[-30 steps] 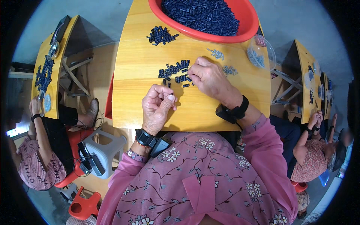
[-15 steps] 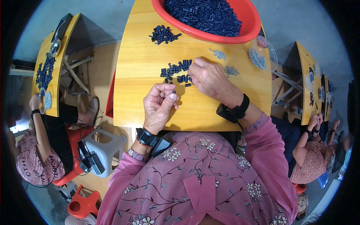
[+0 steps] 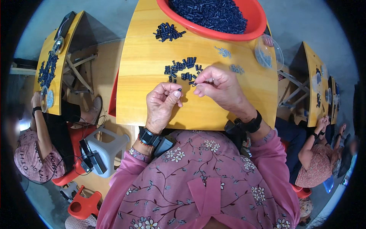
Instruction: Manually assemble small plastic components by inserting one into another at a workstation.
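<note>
Left hand: the left hand (image 3: 160, 106) is curled, thumb and forefinger closed on a small dark piece (image 3: 179, 90); only its end shows above the thumb, so its long axis cannot be told
Right hand: the right hand (image 3: 223, 87) is partly curled, thumb and forefinger drawn close together; a dark bit (image 3: 194, 84) shows at the fingertips, but whether it is pinched or lies behind them I cannot tell
Between the hands: the held piece lies to the left of the right fingertips and slightly nearer the body; the fingertips face each other across a small gap, not touching
Nearer dark heap: the nearer heap (image 3: 178, 67) lies on the yellow table (image 3: 139, 108) just beyond both hands; its left part sits beside the left fingers, its right edge beside the right fingertips; its short pieces point at mixed angles, several lengthwise away from the body
Silvery piles: a small pile (image 3: 236, 69) beyond the right hand; a second pile (image 3: 223, 52) farther off
Farther dark heap: more dark pieces (image 3: 167, 32), toward the table's left side
Clear tub: at the right edge, a transparent tub (image 3: 271, 50) holds small silvery bits
Red basin: at the far end, a wide red basin (image 3: 257, 27), heaped with dark pieces
</note>
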A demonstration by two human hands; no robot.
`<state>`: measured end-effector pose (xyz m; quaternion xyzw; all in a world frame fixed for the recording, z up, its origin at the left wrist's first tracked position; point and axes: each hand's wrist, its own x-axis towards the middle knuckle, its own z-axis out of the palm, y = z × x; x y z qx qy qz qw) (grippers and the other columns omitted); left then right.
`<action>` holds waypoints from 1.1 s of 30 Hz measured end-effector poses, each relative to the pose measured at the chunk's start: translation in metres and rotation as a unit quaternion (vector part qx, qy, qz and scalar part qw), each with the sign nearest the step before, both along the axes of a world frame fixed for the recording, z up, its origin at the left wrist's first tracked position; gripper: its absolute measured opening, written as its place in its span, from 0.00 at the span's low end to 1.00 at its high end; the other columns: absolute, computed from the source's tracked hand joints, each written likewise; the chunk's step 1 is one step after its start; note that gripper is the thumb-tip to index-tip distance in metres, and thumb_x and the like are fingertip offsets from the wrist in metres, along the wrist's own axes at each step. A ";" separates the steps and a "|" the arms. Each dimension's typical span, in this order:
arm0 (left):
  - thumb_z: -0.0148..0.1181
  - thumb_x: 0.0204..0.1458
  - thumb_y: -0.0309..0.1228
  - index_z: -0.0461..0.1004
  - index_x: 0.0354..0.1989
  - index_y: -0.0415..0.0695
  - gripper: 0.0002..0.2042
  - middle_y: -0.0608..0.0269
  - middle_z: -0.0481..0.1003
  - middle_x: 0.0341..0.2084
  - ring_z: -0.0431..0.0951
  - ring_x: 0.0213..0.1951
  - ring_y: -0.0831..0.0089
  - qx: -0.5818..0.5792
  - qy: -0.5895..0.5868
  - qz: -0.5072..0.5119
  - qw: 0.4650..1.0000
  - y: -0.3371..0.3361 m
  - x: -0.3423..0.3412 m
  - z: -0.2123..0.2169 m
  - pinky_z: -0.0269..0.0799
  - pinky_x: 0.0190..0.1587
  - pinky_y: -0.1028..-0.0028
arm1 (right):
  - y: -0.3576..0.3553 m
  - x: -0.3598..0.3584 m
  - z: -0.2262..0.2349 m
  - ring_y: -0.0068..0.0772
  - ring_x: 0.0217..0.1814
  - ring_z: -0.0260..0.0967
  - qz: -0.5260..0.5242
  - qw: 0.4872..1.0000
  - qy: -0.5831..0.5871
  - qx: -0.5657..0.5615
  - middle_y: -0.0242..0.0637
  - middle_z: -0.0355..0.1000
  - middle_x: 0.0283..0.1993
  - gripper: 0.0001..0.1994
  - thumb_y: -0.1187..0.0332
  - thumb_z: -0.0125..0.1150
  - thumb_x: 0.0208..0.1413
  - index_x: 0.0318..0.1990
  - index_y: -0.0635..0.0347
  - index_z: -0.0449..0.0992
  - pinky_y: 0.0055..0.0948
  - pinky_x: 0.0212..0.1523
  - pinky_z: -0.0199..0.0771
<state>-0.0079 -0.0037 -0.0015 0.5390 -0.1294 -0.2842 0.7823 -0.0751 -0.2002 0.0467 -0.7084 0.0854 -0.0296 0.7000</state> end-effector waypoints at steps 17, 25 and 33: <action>0.59 0.57 0.23 0.73 0.39 0.36 0.05 0.57 0.77 0.31 0.75 0.27 0.76 -0.035 0.038 -0.030 0.998 -0.005 -0.006 0.021 0.75 0.31 0.77 | 0.019 0.002 0.008 0.20 0.31 0.71 -0.033 0.983 -0.142 -0.110 0.32 0.75 0.30 0.02 0.81 0.61 0.52 0.32 0.65 0.78 0.22 0.31 0.71; 0.59 0.57 0.24 0.73 0.40 0.35 0.06 0.58 0.77 0.30 0.75 0.26 0.76 -0.029 0.040 -0.029 0.998 -0.004 -0.006 0.021 0.74 0.30 0.77 | 0.018 0.002 0.009 0.25 0.30 0.73 -0.022 0.975 -0.154 -0.156 0.36 0.76 0.29 0.03 0.82 0.62 0.48 0.30 0.64 0.78 0.24 0.31 0.73; 0.60 0.57 0.24 0.74 0.40 0.36 0.06 0.59 0.77 0.30 0.75 0.25 0.76 -0.028 0.042 -0.026 0.998 -0.003 -0.007 0.021 0.74 0.29 0.77 | 0.014 0.005 0.012 0.33 0.31 0.75 0.004 0.959 -0.185 -0.213 0.38 0.76 0.29 0.04 0.82 0.62 0.45 0.28 0.64 0.77 0.28 0.32 0.74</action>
